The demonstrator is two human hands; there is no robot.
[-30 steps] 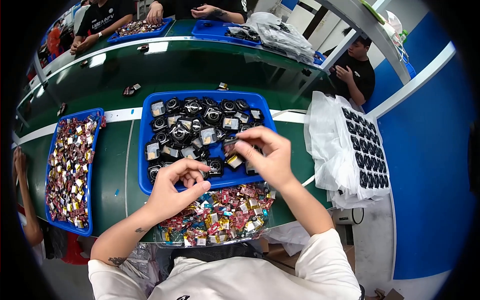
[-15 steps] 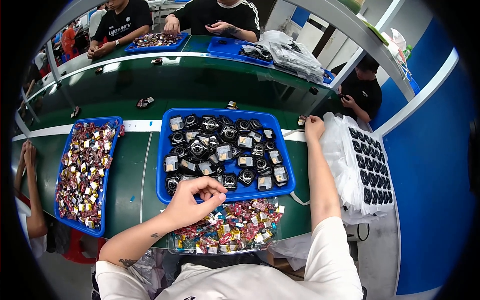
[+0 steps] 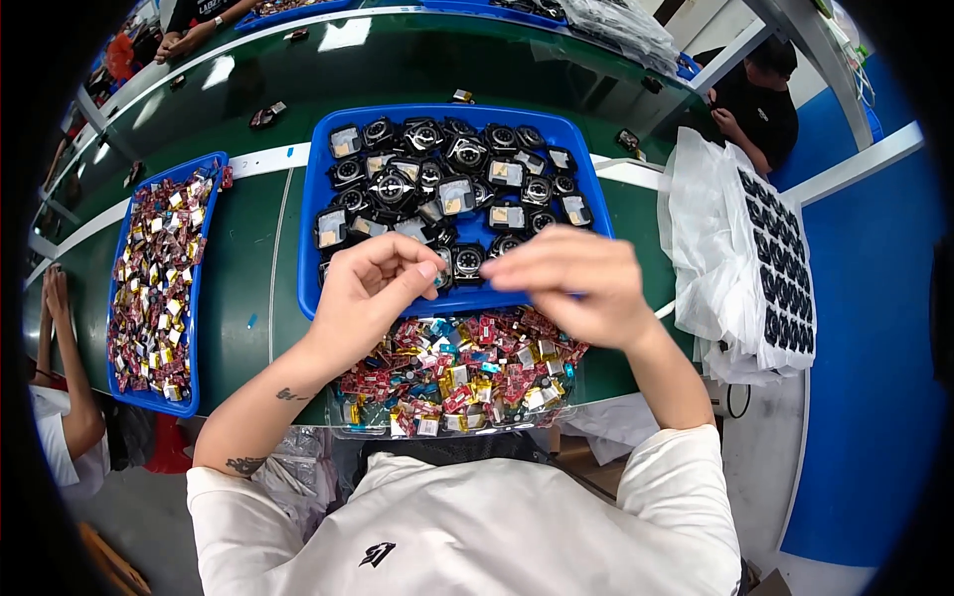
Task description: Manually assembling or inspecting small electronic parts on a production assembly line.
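Note:
My left hand (image 3: 373, 285) hovers over the near edge of a blue tray (image 3: 447, 111), thumb and forefinger pinched. A tiny blue-green bit shows at the fingertips, too small to name. My right hand (image 3: 581, 288) is smeared by motion just to the right, palm down above the tray's near rim; whether it holds anything is hidden. Black watch cases (image 3: 467, 152), some with a round back and some showing a grey inside, fill the tray. Right below both hands lies a pile of small red circuit boards with silver and yellow battery cells (image 3: 477, 382).
On the left stands another blue tray (image 3: 169, 405) full of similar small parts. White sheets (image 3: 701, 219) with rows of black pieces are stacked at the right. Small assemblies (image 3: 628, 139) lie on the green belt (image 3: 397, 70). Co-workers sit across and at the left.
My right hand has come back from the belt's edge at the far right to beside my left hand. A small assembly lies where it was. The view has tilted downward.

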